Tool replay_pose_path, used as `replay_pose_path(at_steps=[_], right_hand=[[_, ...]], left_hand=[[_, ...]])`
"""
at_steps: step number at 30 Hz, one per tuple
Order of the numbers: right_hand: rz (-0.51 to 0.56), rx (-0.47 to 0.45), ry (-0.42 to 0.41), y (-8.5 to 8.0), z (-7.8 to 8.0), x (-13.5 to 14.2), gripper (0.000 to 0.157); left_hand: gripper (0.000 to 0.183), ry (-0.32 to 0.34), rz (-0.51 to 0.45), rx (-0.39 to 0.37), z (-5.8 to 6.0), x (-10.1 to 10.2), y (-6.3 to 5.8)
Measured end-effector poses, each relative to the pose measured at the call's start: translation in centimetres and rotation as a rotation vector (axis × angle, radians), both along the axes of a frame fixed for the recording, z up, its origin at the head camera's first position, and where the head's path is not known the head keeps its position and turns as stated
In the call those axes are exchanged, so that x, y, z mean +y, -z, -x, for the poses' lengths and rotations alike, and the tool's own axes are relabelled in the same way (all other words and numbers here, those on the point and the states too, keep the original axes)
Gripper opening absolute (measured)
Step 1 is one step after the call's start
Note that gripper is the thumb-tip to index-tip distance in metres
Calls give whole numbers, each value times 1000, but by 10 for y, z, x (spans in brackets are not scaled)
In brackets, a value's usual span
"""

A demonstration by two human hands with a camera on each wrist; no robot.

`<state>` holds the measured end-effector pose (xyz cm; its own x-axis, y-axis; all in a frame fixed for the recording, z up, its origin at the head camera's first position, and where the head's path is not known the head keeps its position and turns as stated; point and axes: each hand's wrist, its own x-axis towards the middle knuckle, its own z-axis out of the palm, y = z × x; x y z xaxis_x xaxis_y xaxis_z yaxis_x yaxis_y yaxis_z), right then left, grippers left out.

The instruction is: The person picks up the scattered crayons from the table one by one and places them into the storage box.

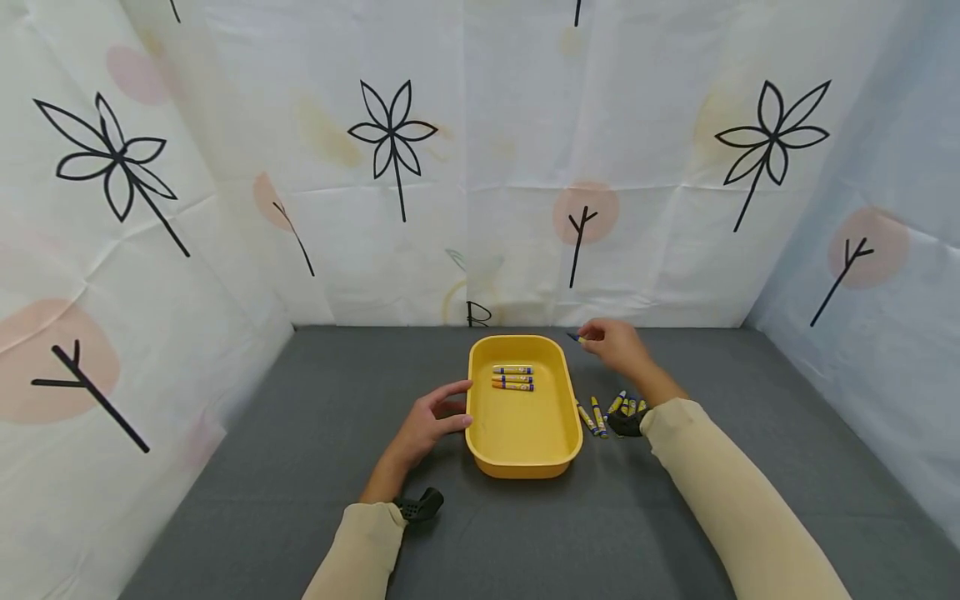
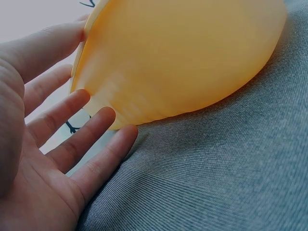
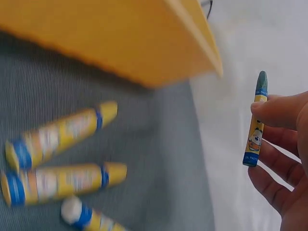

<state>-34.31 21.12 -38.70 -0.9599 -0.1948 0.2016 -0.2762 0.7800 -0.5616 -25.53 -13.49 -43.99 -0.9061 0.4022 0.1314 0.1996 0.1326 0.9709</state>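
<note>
A dark green oil pastel [image 3: 256, 120] in a yellow and blue wrapper is pinched between the thumb and fingers of my right hand [image 1: 613, 343]. That hand is raised beyond the far right corner of a yellow tray [image 1: 525, 433]. My left hand [image 1: 429, 423] rests its fingertips against the tray's left rim, fingers spread and nearly straight in the left wrist view. Inside the tray, toward its far end, three oil pastels [image 1: 513, 379] lie side by side, crosswise. Outside, to the right of the tray, several more pastels [image 1: 598, 417] lie loose, partly hidden by the right wrist's black camera mount.
Dark grey cloth [image 1: 285, 467] covers the table. White fabric walls [image 1: 637, 108] with printed plants rise behind and on both sides. Another black mount [image 1: 422, 505] sits on the left wrist, close to the tray's near left side.
</note>
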Motion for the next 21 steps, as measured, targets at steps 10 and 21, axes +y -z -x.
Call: replay_pose_path(at_steps=[10, 21], right_hand=[[44, 15, -118, -18, -4, -45, 16], [-46, -24, -173, -13, -7, -77, 16]], left_hand=[[57, 1, 2, 2, 0, -1, -1], [59, -2, 13, -22, -1, -1, -4]])
